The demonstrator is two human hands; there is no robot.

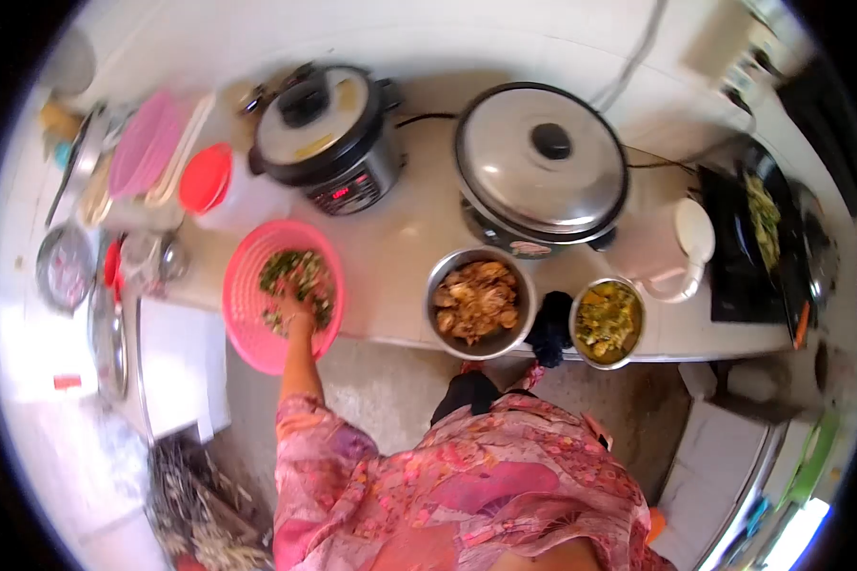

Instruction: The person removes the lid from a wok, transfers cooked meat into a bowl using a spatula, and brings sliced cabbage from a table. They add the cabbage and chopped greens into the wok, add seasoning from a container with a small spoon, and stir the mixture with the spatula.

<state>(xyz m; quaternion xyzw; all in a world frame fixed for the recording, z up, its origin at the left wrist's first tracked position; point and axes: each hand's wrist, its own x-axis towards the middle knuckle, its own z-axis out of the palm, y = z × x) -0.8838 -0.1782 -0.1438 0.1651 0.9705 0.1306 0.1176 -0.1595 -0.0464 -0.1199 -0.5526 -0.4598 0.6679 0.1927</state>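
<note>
My left hand (297,310) reaches down into a pink plastic basket (242,285) at the counter's left front. Its fingers are among chopped greens mixed with paler bits (300,274), and their tips are buried, so I cannot tell whether they grip any. The basket sits at the counter edge, its near rim sticking out over it. My right hand is out of view. To the right of the basket stand a steel bowl of brown cooked meat pieces (476,303) and a smaller steel bowl of yellow-green cooked food (607,322), with a dark cloth (550,328) between them.
Behind are an electric pressure cooker (362,171) with a lit display and a wide lidded electric pan (533,171). A pale pitcher (671,252) and a pan of greens (762,224) stand right. A red-lidded container (248,200) and a sink (112,352) are left.
</note>
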